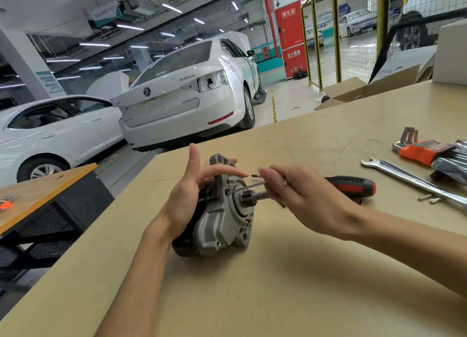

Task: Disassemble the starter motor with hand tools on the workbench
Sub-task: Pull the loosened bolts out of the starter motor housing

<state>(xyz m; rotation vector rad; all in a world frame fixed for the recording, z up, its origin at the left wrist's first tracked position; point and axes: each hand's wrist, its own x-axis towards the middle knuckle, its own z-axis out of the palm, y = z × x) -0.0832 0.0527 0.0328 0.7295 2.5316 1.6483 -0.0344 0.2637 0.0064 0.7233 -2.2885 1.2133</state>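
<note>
On the workbench (290,273): one starter motor (219,218) lies on its side near the middle, pinion end facing right.
Left hand (192,185): rests on the motor's housing from behind, fingers straight across the flange, thumb raised; nothing clasped.
Right hand (298,192): fingers pinch one thin hex key (246,187) whose tip sits in a hole of the flange, just above the pinion gear (249,199).
Screwdriver (351,186): one, red-and-black handle, lying behind the right hand.
Wrenches (409,178): two appear to lie side by side at right.
Hex key set (427,151): one orange holder, far right.
Loose bolts (429,199): about three, beside the wrenches.
Cars (187,94): two white, beyond the bench.
</note>
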